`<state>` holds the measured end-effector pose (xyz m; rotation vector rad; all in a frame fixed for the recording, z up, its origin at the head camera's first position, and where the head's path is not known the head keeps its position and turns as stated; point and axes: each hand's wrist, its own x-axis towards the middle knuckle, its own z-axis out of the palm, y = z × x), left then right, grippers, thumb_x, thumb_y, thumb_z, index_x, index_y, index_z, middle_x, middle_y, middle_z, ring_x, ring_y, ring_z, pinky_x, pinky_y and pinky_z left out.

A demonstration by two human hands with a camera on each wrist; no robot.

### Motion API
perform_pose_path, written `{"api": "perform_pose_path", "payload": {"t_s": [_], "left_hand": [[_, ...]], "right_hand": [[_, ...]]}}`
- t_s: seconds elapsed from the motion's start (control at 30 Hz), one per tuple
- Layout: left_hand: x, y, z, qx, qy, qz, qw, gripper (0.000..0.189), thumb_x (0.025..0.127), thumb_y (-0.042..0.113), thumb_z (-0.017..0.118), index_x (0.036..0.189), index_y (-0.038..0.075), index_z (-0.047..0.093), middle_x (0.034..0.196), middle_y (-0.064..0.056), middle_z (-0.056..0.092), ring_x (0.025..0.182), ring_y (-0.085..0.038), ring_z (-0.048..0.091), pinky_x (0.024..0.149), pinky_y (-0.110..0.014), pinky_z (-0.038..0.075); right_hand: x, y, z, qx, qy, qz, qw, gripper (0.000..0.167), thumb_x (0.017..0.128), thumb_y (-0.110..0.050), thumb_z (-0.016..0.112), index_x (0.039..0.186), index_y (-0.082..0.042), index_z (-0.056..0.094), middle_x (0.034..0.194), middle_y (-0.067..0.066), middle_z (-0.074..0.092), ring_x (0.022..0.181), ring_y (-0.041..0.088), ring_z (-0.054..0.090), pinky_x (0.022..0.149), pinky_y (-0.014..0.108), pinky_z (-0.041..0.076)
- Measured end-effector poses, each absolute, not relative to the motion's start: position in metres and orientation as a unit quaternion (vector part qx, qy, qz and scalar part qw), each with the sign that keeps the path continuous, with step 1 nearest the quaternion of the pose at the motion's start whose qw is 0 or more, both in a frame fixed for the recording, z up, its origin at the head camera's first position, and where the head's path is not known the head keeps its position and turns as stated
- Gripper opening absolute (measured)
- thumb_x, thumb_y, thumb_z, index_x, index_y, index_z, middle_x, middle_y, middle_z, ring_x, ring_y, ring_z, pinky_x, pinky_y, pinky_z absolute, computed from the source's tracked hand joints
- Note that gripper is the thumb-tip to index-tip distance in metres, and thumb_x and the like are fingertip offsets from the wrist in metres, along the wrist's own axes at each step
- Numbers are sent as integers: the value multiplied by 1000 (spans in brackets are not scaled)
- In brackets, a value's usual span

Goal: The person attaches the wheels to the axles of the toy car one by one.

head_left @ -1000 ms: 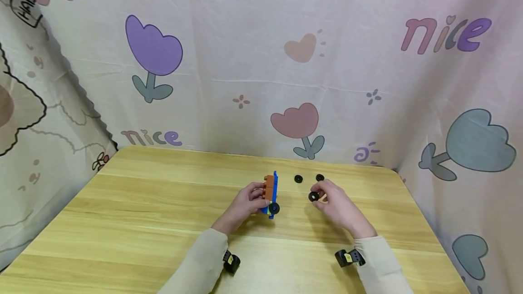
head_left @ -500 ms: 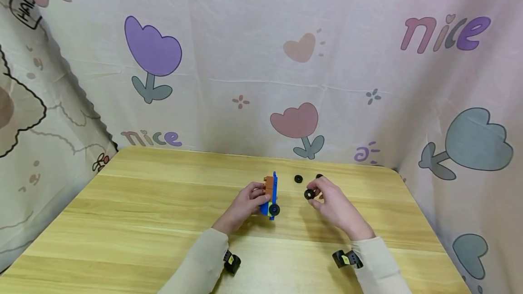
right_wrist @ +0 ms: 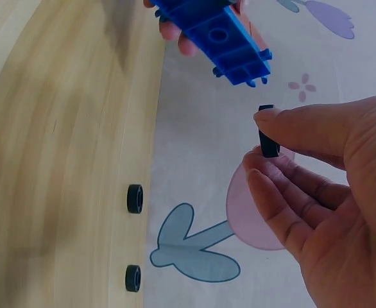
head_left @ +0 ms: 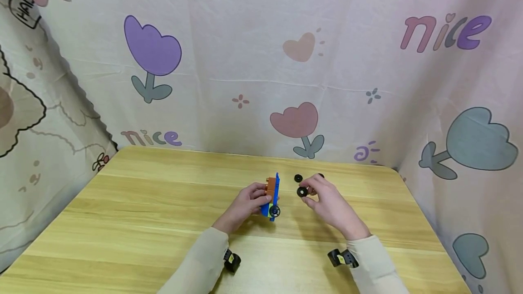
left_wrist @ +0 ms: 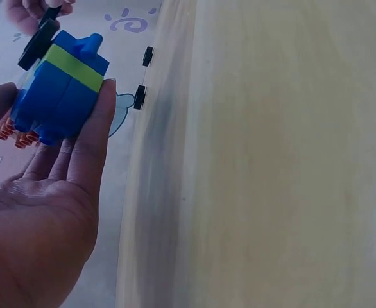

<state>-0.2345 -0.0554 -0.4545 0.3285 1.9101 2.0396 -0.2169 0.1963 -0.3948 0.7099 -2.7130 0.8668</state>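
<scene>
My left hand (head_left: 247,203) grips a toy car (head_left: 271,186) built of blocks and holds it on end above the table. The car has a blue base (right_wrist: 230,48), orange bricks on its studded side, and a lime-green layer (left_wrist: 74,68) between blue blocks. A black wheel (left_wrist: 38,43) sits at its lower end. To the right of the car, my right hand (head_left: 333,205) pinches a loose black wheel (right_wrist: 269,136) between thumb and fingers. This wheel is apart from the blue base, a short gap away in the right wrist view.
Two more black wheels lie on the wooden table (head_left: 143,221) toward its far edge: one wheel (head_left: 298,178) in plain sight, the other (head_left: 321,175) partly behind my right hand. A printed curtain (head_left: 220,58) hangs right behind the table.
My right hand has moved left with its wheel, closer to the car. The left hand keeps its place, while the car has shifted and turned slightly in it.
</scene>
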Motion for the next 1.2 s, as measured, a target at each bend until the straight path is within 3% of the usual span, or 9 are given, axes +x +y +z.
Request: {"api": "perform_pose_path", "payload": {"t_s": [0.37, 0.57, 0.87, 1.2], "left_hand": [[-234, -56, -458, 117, 675, 707, 175, 54, 97, 24, 65, 139, -3, 46, 129, -17, 58, 109, -29, 62, 88, -42, 53], [-235, -53, -457, 125, 681, 700, 173, 49, 97, 24, 64, 135, -3, 47, 125, -15, 61, 106, -27, 62, 87, -43, 53], [-234, -51, -457, 124, 687, 695, 171, 47, 98, 23, 63, 132, -4, 45, 122, -16, 61, 104, -26, 62, 85, -43, 54], [-235, -51, -456, 125, 690, 692, 175, 46, 99, 27, 62, 131, -2, 46, 122, -15, 62, 103, -26, 63, 85, -41, 54]], "right_hand": [[-216, 179, -395, 252, -903, 316, 146, 35, 79, 2, 79, 111, -3, 65, 99, 0, 60, 85, 17, 61, 75, 35, 54], [-217, 176, -395, 268, -894, 330, 140, 33, 82, 3, 77, 111, -3, 65, 102, 0, 59, 85, 18, 61, 75, 40, 55], [-217, 169, -395, 285, -882, 346, 143, 38, 83, 0, 78, 117, -3, 62, 101, 0, 59, 83, 11, 59, 74, 33, 55], [-219, 163, -397, 303, -875, 350, 143, 29, 84, -2, 78, 109, -7, 64, 101, -2, 59, 85, 14, 60, 73, 37, 55]]}}
